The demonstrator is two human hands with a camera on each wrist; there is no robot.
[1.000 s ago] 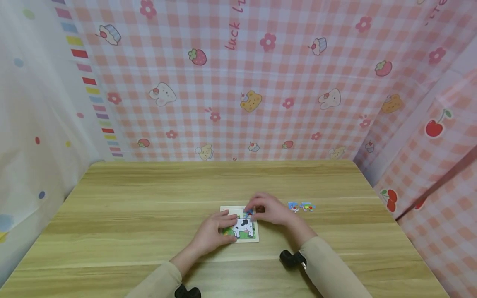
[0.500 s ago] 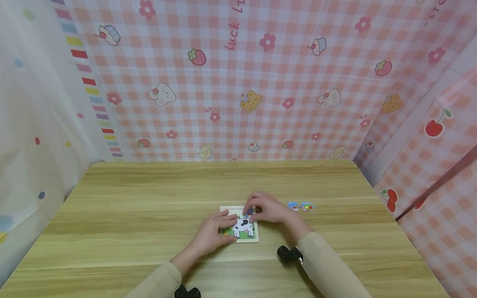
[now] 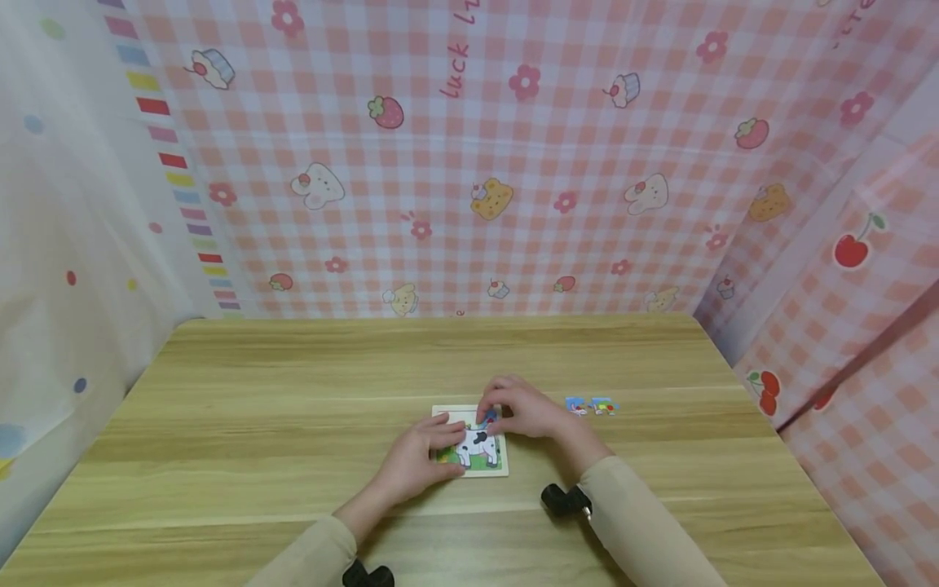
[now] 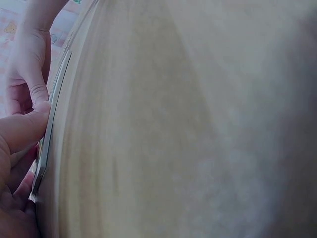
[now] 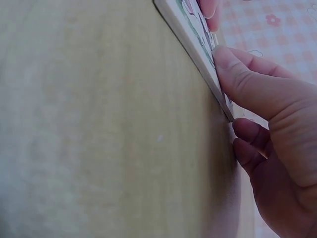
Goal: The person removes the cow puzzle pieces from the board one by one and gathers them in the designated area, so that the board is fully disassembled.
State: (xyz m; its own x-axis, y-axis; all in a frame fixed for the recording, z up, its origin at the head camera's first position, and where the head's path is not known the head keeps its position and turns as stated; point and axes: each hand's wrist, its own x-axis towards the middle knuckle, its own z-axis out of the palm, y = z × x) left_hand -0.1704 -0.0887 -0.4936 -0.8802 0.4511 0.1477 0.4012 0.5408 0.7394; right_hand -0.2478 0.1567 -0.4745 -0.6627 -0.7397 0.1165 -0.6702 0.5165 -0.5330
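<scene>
A square wooden jigsaw board (image 3: 503, 471) with a cow picture lies on the table, its upper left part showing bare pale wood. My left hand (image 3: 413, 459) rests over the board's left side, fingers fairly straight across it and thumb near the lower edge. At the upper right corner my right hand (image 3: 526, 410) pinches a blue puzzle piece (image 3: 489, 417) between thumb and index finger, against the board. The piece is mostly covered by the fingers. In the right wrist view the thumb tip (image 5: 226, 57) touches the top of the board, while other fingers curl beside its corner.
Two loose blue puzzle pieces, one (image 3: 575, 406) beside the other (image 3: 604, 407), lie on the wooden table (image 3: 293, 424) right of the board. Checked cloth (image 3: 411, 163) hangs behind the table. A black wrist camera (image 3: 565, 500) sits by the right sleeve.
My right hand and forearm have shifted slightly left, still pinching the piece at the board's upper right corner. The left hand and the board keep their place.
</scene>
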